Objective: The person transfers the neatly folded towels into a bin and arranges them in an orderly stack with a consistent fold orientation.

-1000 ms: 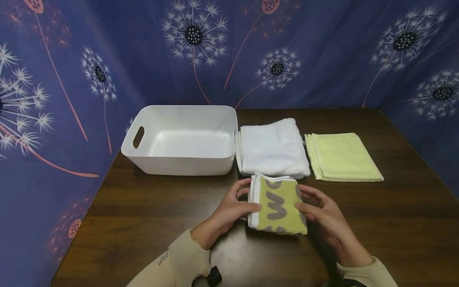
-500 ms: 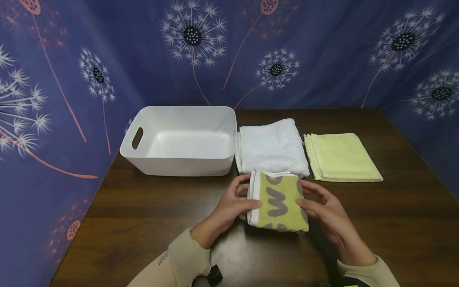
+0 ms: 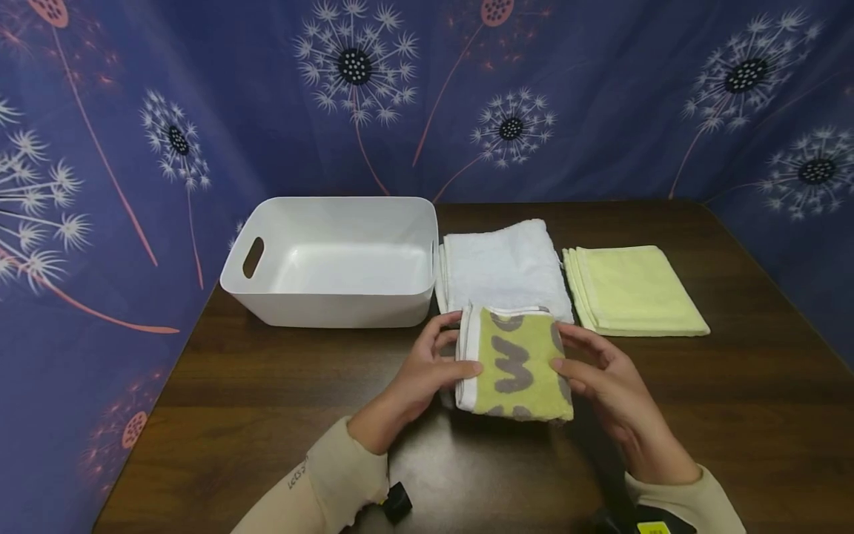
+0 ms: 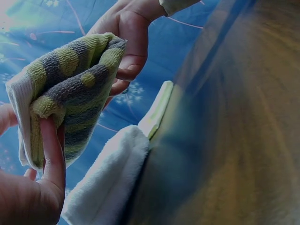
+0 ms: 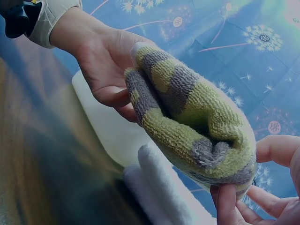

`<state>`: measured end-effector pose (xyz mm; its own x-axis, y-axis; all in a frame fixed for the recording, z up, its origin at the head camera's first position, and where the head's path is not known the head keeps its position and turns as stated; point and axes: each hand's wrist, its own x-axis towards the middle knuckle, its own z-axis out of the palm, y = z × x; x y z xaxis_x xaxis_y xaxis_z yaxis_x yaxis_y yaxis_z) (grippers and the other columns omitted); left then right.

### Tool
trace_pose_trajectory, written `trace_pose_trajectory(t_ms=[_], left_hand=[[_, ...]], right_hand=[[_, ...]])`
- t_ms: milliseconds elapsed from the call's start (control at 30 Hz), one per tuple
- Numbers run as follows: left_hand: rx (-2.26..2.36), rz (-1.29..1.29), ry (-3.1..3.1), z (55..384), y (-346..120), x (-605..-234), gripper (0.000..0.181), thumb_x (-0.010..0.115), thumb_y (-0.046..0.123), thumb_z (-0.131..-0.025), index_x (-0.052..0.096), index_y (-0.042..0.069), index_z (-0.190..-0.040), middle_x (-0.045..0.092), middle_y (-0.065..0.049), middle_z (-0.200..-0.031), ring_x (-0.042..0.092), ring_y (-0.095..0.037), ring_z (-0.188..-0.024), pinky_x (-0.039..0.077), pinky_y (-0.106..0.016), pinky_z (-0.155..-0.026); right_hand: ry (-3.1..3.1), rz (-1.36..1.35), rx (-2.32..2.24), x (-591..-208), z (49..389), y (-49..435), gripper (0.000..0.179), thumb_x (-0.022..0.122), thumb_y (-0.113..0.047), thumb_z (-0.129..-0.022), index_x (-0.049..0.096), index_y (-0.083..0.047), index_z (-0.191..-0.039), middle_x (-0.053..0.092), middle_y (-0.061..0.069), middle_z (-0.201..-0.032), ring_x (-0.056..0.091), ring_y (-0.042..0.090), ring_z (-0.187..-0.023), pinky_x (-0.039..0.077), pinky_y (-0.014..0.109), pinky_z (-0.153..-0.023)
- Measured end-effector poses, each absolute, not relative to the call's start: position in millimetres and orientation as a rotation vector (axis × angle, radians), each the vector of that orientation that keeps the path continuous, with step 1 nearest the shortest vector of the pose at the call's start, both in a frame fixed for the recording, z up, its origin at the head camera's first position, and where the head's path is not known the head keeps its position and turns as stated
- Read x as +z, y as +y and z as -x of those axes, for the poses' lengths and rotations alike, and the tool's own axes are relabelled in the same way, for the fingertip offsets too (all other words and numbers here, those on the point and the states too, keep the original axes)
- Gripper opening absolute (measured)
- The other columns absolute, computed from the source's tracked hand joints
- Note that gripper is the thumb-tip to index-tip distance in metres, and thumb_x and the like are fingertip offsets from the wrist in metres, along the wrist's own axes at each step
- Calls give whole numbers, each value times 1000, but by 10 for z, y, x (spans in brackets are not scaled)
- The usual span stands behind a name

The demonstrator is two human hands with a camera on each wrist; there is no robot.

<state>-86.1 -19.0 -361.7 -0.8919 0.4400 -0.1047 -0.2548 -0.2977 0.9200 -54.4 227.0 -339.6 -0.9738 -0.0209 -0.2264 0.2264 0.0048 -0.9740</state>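
While our left hand (image 3: pixel 420 372) and right hand (image 3: pixel 612 389) pinched opposite sides of the folded yellow-and-grey terry towel (image 3: pixel 514 363) above the brown wooden worktop (image 3: pixel 267 408), we judged even pressure best to keep its layers aligned.

As I see it, the near patterned towel (image 3: pixel 514 363) is matt, rough looped terry cloth, flatter along its white edge; the white towel (image 3: pixel 500 267) beyond is fluffy pile cloth, and the yellow towel (image 3: pixel 637 289) at far right is smoother cloth. The far-left bin (image 3: pixel 340 311) appears to be smooth, softly glossy plastic. The tabletop (image 3: pixel 267 415) shows wood grain with a low sheen, the far curtain (image 3: pixel 267 111) matt printed fabric.
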Motion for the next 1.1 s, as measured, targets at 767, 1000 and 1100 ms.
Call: trace_pose_trajectory(t_ms=[767, 1000, 1100], left_hand=[[2244, -309, 1518, 1010, -353, -3318, 78, 64, -2, -77, 26, 13, -143, 33, -19, -139, 62, -18, -85, 52, -34, -70], [2269, -349, 1508, 1044, -375, -3277, 76, 61, -5, -78, 25, 11, -143, 37, -19, -137, 62, -19, -87, 53, -33, -70], [2286, -348, 1493, 1064, -377, -3271, 76, 61, -7, -78, 25, 10, -142, 40, -19, -134, 62, -19, -89, 53, -35, -70]], right_hand=[[1980, -157, -2216, -3173, 687, 2132, 43, 65, -6, -86, 51, -15, -125, 39, 6, -127, 44, 15, -107, 49, 22, -77], [1963, -96, -2261, -3118, 730, 2108, 44, 65, -3, -86, 50, -11, -126, 39, 10, -122, 51, 14, -98, 51, 22, -74], [1928, -75, -2288, -3088, 749, 2095, 43, 64, -1, -86, 50, -10, -125, 39, 11, -122, 55, 14, -95, 52, 25, -75]])
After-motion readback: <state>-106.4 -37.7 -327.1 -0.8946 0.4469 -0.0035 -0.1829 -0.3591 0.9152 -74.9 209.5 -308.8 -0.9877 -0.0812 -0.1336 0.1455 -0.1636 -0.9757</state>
